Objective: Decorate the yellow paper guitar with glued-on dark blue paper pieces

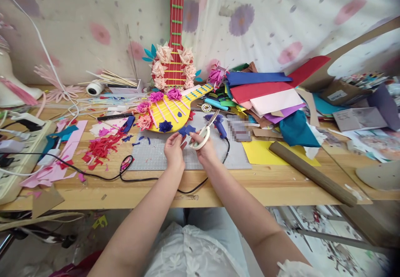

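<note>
My left hand (175, 147) pinches a small cut piece of dark blue paper (186, 130) above the grey cutting mat (150, 160). My right hand (204, 148) is closed around white-handled scissors (204, 137), their blades pointing up and away; its fingertips also reach the blue paper's right edge. Just beyond lies a yellow paper instrument (170, 114) with pink flowers and a dark blue flower (165, 126). A blue glue gun (220, 126) rests on the mat right of the scissors.
A red instrument with pale flowers (173, 66) leans on the curtain. Red paper scraps (101, 150) lie left, near a black cable (137, 180) crossing the table. Stacked coloured sheets (265, 91), yellow paper (259, 154) and a brown roll (312, 173) are right. A power strip (28, 160) sits far left.
</note>
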Available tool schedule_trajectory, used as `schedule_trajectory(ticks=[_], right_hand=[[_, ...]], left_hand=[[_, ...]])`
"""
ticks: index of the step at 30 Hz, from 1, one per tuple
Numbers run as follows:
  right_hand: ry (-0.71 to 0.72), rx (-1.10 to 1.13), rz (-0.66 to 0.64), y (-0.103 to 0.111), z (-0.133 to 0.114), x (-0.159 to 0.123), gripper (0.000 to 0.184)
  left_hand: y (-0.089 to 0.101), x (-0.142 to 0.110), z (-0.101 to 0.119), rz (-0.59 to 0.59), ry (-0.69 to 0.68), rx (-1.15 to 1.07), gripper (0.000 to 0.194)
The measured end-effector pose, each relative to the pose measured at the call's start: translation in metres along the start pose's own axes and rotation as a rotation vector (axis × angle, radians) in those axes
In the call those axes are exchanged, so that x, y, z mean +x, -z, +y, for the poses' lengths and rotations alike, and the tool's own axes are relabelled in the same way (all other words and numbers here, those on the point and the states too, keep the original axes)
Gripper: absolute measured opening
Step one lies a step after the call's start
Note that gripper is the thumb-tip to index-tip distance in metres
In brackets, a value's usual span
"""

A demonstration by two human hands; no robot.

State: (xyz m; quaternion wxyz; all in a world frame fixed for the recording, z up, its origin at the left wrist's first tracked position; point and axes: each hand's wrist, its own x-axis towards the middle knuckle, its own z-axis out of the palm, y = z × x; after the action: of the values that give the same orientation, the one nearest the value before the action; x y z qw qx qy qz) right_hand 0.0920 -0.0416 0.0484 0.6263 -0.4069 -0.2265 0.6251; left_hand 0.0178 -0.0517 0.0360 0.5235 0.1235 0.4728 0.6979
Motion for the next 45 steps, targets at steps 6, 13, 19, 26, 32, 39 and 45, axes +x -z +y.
schedule_trajectory(ticks=[6, 13, 19, 26, 32, 39, 45], right_hand=[[0.005, -0.019, 0.03, -0.01, 0.01, -0.003, 0.033], [0.012, 0.012, 0.088, -0.014, 0.016, 0.003, 0.037], [0.022, 0.0, 0.102, -0.015, 0.014, 0.004, 0.041], [0.041, -0.002, 0.107, -0.015, 0.017, 0.005, 0.04], [0.047, -0.154, 0.005, -0.009, 0.01, 0.006, 0.041], [0.098, -0.232, -0.041, -0.009, 0.004, 0.011, 0.046], [0.259, -0.584, -0.097, 0.006, 0.002, 0.027, 0.04]], left_hand=[[0.0, 0.004, -0.005, -0.006, 0.005, -0.036, 0.021], [-0.001, 0.004, -0.004, -0.028, 0.049, -0.112, 0.018], [-0.003, 0.001, -0.001, -0.038, 0.102, -0.122, 0.013], [-0.01, -0.002, 0.001, -0.004, 0.112, -0.162, 0.013], [-0.007, 0.001, 0.007, -0.005, 0.153, -0.214, 0.01], [-0.003, 0.004, 0.011, -0.056, 0.247, -0.255, 0.011], [0.018, 0.015, 0.013, -0.153, 0.095, 0.114, 0.02]])
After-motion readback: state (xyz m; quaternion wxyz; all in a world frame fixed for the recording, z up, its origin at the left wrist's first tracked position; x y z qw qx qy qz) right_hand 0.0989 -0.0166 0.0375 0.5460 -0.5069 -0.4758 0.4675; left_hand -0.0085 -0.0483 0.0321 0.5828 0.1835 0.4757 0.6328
